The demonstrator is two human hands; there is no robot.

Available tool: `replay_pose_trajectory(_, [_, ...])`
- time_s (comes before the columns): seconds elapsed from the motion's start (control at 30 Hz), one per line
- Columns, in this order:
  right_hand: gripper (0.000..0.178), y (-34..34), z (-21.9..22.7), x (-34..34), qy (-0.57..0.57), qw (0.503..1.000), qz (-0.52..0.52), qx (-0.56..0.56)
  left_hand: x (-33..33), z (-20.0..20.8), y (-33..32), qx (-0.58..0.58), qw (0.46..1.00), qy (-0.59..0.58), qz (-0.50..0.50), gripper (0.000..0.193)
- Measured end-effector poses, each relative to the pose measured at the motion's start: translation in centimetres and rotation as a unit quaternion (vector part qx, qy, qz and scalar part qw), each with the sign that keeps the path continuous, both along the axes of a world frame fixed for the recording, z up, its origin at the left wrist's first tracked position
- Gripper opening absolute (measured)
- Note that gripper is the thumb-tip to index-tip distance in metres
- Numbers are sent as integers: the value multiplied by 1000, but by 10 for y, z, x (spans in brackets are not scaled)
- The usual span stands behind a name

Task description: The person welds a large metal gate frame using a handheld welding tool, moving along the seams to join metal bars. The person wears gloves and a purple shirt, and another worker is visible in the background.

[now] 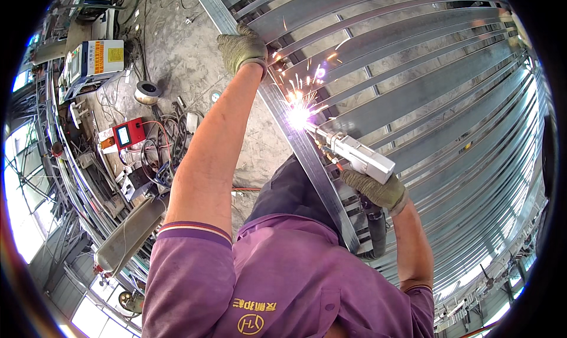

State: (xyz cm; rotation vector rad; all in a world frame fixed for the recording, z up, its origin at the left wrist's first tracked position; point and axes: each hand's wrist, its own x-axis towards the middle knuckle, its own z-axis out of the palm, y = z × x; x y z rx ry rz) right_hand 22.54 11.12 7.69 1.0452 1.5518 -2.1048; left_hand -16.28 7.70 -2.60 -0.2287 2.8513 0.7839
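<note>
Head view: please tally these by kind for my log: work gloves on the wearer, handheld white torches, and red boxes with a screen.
Work gloves: 2
White torch: 1
Red box with a screen: 1
Total: 4

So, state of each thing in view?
Welding gun: firing, bright flash and sparks at its tip
Right hand: gloved, closed on the welding gun
Left hand: gloved, on the edge rail; finger closure unclear
Edge rail: lying across the slat ends, flash at its edge
Slats: laid in rows, gaps between
Red box: screen lit
Cables: tangled
Spool: on the floor
</note>
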Motion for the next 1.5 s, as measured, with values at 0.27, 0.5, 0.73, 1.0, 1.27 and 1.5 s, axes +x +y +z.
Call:
replay_pose_trajectory(0.27, [50, -2, 2, 1, -12, 1000, -20, -21, -3, 0, 2, -21, 1000, -17, -11, 70])
replay_pose_trajectory(0.5, [48, -6, 14, -2, -17, 998, -55, -18, -11, -7, 2, -20, 1000, -15, -10, 70])
replay_pose_trajectory(0.73, [45, -14, 10, 3, 33, 997, -58, 36, -8, -1, 3, -22, 1000, -12, -3, 70])
replay_pose_trajectory(1.0, [42, 15, 44, -51, 3, 995, -85, 50, -12, -3, -9, -8, 1000, -12, -19, 75])
replay_pose_trajectory(1.27, [44, 22, 22, -97, -29, 996, -84, -7, -84, -65, -71, 215, 969, -67, -103, 76])
replay_pose_trajectory(1.5, [57, 18, 8, -100, -41, 996, -67, -41, -144, -25, -3, 62, 993, 44, -87, 65])
